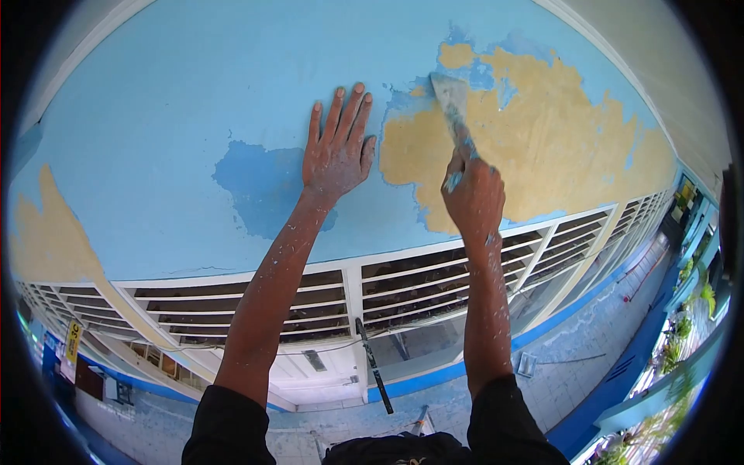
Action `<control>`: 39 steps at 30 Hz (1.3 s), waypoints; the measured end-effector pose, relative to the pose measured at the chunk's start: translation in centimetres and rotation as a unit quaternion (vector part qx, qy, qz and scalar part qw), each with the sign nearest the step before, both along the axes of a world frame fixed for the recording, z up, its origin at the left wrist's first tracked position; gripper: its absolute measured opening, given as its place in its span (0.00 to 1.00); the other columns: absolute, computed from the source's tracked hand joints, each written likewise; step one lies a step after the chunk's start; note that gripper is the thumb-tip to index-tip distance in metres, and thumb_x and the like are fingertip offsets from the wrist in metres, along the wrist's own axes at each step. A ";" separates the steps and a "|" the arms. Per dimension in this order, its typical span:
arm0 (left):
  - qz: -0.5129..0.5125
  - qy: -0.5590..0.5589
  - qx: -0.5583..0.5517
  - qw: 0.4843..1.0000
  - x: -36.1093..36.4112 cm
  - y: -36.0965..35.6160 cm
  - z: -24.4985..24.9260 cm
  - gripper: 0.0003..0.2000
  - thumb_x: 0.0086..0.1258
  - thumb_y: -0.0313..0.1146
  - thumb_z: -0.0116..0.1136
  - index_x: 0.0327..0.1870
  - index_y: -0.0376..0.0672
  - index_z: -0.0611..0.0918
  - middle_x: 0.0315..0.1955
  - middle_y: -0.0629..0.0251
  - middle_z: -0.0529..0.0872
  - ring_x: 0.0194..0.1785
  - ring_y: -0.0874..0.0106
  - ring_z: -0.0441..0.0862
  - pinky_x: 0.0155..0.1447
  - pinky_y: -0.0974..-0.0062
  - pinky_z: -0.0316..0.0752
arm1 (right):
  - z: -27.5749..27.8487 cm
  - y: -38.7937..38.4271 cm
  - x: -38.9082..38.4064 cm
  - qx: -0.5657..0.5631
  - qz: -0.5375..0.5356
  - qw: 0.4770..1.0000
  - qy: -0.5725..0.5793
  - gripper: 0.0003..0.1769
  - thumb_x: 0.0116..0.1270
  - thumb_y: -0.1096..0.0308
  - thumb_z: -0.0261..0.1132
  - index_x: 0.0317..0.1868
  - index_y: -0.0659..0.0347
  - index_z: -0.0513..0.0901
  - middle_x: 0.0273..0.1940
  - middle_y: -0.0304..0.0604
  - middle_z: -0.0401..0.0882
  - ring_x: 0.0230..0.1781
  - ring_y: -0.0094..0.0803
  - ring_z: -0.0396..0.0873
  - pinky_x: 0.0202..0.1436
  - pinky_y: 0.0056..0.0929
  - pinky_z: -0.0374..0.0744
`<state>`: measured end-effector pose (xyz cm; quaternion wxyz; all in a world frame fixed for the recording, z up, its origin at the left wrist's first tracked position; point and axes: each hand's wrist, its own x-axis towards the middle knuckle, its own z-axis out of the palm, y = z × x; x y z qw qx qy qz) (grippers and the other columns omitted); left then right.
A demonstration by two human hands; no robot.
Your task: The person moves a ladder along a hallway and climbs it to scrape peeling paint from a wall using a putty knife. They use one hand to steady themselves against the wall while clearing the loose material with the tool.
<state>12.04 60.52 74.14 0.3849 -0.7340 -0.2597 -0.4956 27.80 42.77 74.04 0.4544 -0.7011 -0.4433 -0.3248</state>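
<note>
Our right grip (475,200) clasps a likely light, stiff scraper (453,112) by its handle (464,145), blade (449,90) above; our left grip (339,157) lies spread.

The floor (570,387) is grey and tiled, with pale blue marks or debris spread across its right-hand stretch. On it rests a small, pale tray-like item (526,365), a thin rod (570,359) extending rightward beside it. Farther back stands a reddish, ladder-like frame (645,269).

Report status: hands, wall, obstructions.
Left hand open against blue wall. Right hand gripping scraper by upper-left edge of tan patch. Nothing visibly blocking scraper.
</note>
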 end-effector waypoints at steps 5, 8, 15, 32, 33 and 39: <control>-0.004 0.000 -0.005 1.000 0.0 0.0 -0.1 0.32 0.82 0.47 0.49 0.85 0.48 0.62 0.86 0.68 0.56 0.88 0.62 0.53 0.88 0.49 0.46 | -4.3 -0.8 -0.8 -0.067 0.002 0.998 0.018 0.20 0.77 0.62 0.63 0.28 0.68 0.83 0.26 0.62 0.83 0.29 0.64 0.84 0.32 0.59 0.81; -0.010 -0.004 -0.005 1.000 0.0 0.0 -0.2 0.33 0.82 0.47 0.50 0.85 0.48 0.62 0.86 0.68 0.56 0.88 0.62 0.52 0.88 0.49 0.46 | -5.0 -0.8 -1.2 -0.044 0.022 0.999 0.000 0.21 0.78 0.63 0.62 0.26 0.67 0.82 0.25 0.61 0.82 0.28 0.64 0.84 0.31 0.60 0.80; 0.004 -0.002 0.004 1.000 -0.1 0.1 0.0 0.33 0.81 0.48 0.51 0.85 0.48 0.63 0.86 0.68 0.57 0.87 0.63 0.53 0.88 0.50 0.46 | -1.0 -0.4 -0.7 -0.026 0.004 1.000 -0.014 0.19 0.78 0.64 0.61 0.30 0.68 0.84 0.26 0.62 0.83 0.29 0.63 0.85 0.32 0.57 0.82; -0.015 -0.009 -0.008 1.000 -0.2 -0.1 -0.1 0.34 0.80 0.47 0.53 0.85 0.49 0.63 0.86 0.68 0.56 0.88 0.63 0.52 0.87 0.50 0.48 | -7.1 -0.8 -3.2 -0.029 0.059 0.997 -0.032 0.18 0.76 0.65 0.64 0.30 0.71 0.85 0.24 0.67 0.80 0.27 0.66 0.83 0.31 0.61 0.78; -0.018 -0.006 -0.008 1.000 -0.2 0.0 -0.1 0.34 0.80 0.47 0.53 0.85 0.49 0.63 0.86 0.68 0.56 0.88 0.63 0.52 0.87 0.50 0.48 | -6.3 -0.5 -3.1 -0.045 0.037 0.998 -0.038 0.15 0.74 0.67 0.65 0.33 0.71 0.86 0.25 0.65 0.81 0.28 0.65 0.83 0.32 0.60 0.79; -0.012 -0.002 0.002 1.000 -0.3 0.1 -0.1 0.34 0.80 0.47 0.53 0.84 0.48 0.63 0.86 0.68 0.56 0.87 0.63 0.53 0.87 0.50 0.49 | 2.2 1.5 -1.7 0.018 0.002 0.998 -0.057 0.16 0.73 0.63 0.66 0.29 0.65 0.83 0.27 0.60 0.83 0.30 0.63 0.85 0.32 0.57 0.81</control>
